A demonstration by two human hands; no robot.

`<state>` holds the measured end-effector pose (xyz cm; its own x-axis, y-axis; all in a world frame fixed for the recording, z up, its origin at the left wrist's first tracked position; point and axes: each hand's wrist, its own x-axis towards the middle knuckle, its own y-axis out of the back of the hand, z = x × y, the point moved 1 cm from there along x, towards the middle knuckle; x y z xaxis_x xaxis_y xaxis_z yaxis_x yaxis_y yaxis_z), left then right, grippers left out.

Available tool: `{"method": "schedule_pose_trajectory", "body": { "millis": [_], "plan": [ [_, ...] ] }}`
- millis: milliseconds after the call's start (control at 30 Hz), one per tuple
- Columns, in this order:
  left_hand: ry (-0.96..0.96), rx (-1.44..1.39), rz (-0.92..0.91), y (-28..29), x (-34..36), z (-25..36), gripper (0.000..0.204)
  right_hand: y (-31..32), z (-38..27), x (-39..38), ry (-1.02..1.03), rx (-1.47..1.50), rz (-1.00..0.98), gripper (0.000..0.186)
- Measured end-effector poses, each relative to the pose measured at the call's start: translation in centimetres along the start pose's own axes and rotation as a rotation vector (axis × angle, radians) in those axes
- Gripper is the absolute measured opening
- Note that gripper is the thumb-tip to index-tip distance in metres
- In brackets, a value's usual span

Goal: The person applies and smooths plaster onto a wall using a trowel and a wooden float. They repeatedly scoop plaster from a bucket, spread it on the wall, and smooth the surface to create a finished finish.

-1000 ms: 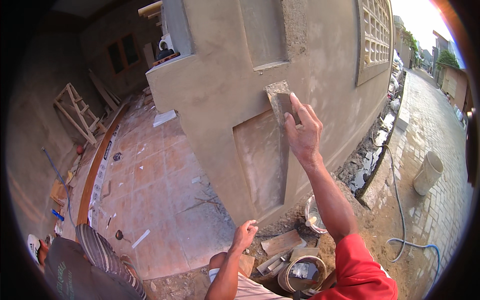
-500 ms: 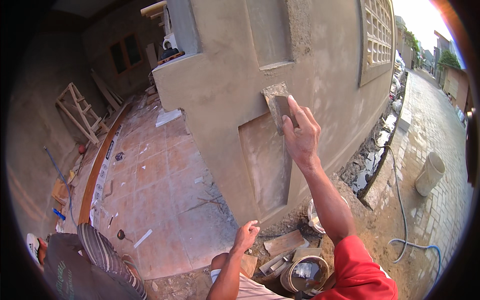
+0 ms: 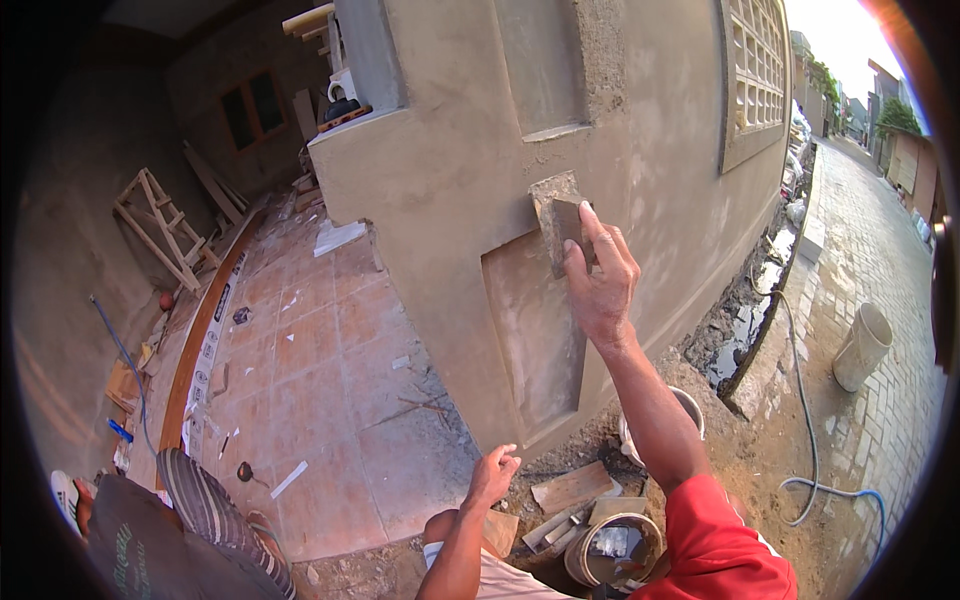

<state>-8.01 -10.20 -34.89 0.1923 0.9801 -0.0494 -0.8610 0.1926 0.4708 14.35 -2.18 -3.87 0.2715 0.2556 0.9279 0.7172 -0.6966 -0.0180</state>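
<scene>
My right hand (image 3: 604, 285) grips a plastering float (image 3: 563, 225) by its block handle, and its flat face lies against the grey plastered wall (image 3: 440, 190). The float sits at the upper edge of a recessed panel (image 3: 535, 330), covering part of that edge. Lower down, my left hand (image 3: 490, 475) hangs near the wall's bottom corner with fingers loosely bent and apart, and no object shows in it.
Below are a bucket of murky water (image 3: 613, 550), a white bucket (image 3: 685, 405) partly behind my forearm, and wood offcuts (image 3: 570, 487). A person (image 3: 150, 545) sits at lower left by the tiled floor (image 3: 310, 440). A hose (image 3: 808, 430) and pail (image 3: 862, 345) lie right.
My right hand and the float have shifted slightly down relative to the recess's top edge. The float's handle has turned a little. My left hand stays about where it was.
</scene>
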Motion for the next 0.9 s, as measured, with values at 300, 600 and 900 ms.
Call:
{"method": "schedule_pose_trajectory", "body": {
  "millis": [300,600,900],
  "plan": [
    [-0.017,-0.020,-0.006,-0.6,0.4,0.1,0.040,-0.9,0.1,3.5,-0.108,0.057,0.099,0.049],
    [-0.004,-0.005,-0.007,-0.4,0.4,0.0,0.040,-0.1,0.6,0.4,-0.089,-0.018,-0.005,0.048],
    [0.033,0.003,-0.031,-0.6,0.7,-0.2,0.039,-0.9,-1.2,2.8,-0.085,0.027,0.009,0.049]
  ]
}}
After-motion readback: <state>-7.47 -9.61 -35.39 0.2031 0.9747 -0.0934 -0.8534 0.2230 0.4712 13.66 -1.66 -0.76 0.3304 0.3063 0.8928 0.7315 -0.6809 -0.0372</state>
